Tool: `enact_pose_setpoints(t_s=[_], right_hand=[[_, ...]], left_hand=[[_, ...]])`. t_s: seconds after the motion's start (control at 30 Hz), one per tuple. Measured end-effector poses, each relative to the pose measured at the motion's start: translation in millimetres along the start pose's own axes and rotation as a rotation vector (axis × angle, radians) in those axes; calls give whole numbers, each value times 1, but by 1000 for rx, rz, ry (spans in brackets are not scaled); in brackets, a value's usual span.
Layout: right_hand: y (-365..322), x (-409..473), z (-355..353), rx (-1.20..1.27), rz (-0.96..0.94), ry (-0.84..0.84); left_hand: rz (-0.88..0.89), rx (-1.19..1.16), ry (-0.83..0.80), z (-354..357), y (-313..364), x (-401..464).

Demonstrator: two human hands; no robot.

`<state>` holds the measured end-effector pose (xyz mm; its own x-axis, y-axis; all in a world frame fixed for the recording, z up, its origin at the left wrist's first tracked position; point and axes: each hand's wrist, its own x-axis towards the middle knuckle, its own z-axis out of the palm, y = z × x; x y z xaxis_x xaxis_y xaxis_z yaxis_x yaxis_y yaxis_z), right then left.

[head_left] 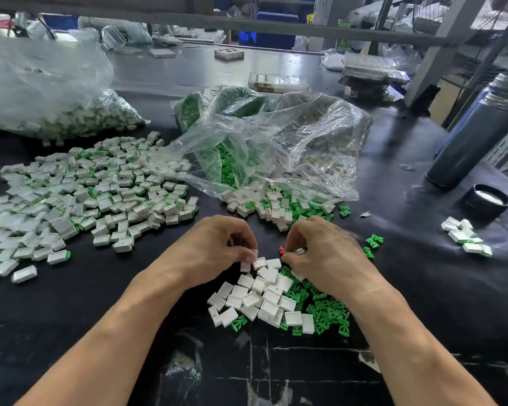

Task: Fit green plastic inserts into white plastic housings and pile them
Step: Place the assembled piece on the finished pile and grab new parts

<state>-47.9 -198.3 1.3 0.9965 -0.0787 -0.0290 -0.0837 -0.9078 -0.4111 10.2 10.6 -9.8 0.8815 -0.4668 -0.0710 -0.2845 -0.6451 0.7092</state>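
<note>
Loose white housings (261, 300) lie heaped just below my hands, with loose green inserts (326, 312) beside them on the right. My left hand (217, 247) curls its fingers over the top of that heap and pinches a white housing (254, 253) at its fingertips. My right hand (320, 250) is curled too and pinches a small part that shows white and green (298, 251). A tiny red piece (282, 249) sits between the two hands. A wide pile of assembled white-and-green pieces (85, 194) covers the table on the left.
An open clear bag (270, 148) spilling green inserts and white housings lies beyond my hands. Another bag of assembled pieces (41, 95) sits far left. A grey flask (478, 136) and its black lid (489, 200) stand right, near a small cluster of pieces (464, 235).
</note>
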Motion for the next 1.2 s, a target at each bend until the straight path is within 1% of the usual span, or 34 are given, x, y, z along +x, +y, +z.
enact_pose_setpoints(t_s=[0.1, 0.2, 0.3, 0.4, 0.5, 0.6, 0.7, 0.83, 0.93, 1.07, 1.2], right_hand=[[4, 0, 1, 107, 2, 15], [5, 3, 2, 415, 36, 138], [-1, 5, 3, 765, 67, 199], [-10, 4, 4, 956, 51, 204], [-16, 1, 8, 1012, 65, 203], [-19, 0, 10, 1084, 69, 209], [-19, 1, 9, 1179, 52, 257], [-14, 3, 9, 1223, 34, 326], [-12, 4, 10, 1261, -10, 337], [-13, 4, 12, 1268, -61, 324], [-13, 2, 11, 1276, -94, 312]], left_hand=[[25, -13, 5, 4, 1, 0], [51, -56, 100, 8, 5, -1], [66, -238, 189, 10, 16, -3], [80, -409, 166, 13, 27, -6], [67, -511, 168, 16, 30, -7], [66, -545, 192, 17, 29, -6], [104, -577, 195, 17, 28, -4], [103, -801, 207, 15, 30, -2], [104, -947, 243, 13, 30, -1], [105, -1030, 221, 13, 28, 0], [127, -1122, 163, 12, 24, 1]])
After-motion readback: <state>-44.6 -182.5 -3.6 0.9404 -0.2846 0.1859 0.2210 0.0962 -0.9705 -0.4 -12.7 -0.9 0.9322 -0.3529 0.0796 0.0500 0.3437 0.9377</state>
